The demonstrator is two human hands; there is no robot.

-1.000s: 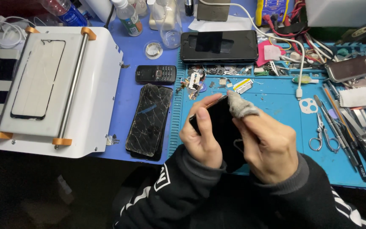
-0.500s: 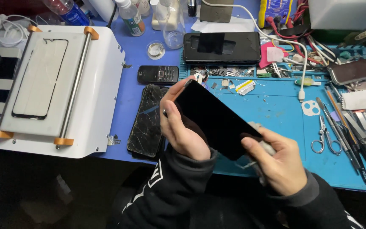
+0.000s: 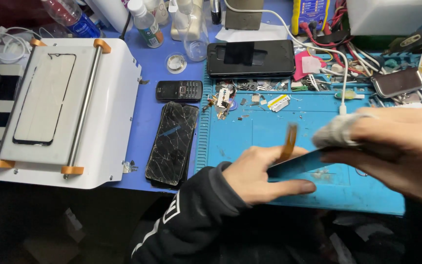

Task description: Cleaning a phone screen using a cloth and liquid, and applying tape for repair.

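Note:
My left hand (image 3: 262, 173) grips a thin dark phone screen panel (image 3: 296, 164) by its left end, held almost flat and edge-on over the blue work mat (image 3: 269, 127). An orange flex ribbon (image 3: 289, 141) sticks up from the panel. My right hand (image 3: 391, 149) is close to the camera and blurred, on the panel's right end, with a grey cloth pad (image 3: 335, 131) wrapped on one fingertip. A cracked black phone (image 3: 173, 143) lies left of my left hand.
A white machine (image 3: 67, 105) with a screen glass on its plate stands at the left. A small keypad phone (image 3: 178, 90), a large black phone (image 3: 250, 57), bottles (image 3: 145, 22), small screws and parts (image 3: 250, 98), cables and tools at the right crowd the bench.
The panel has dropped from facing me upright to lying almost flat over the mat. My right hand has moved from under its lower corner to its right end, near the camera.

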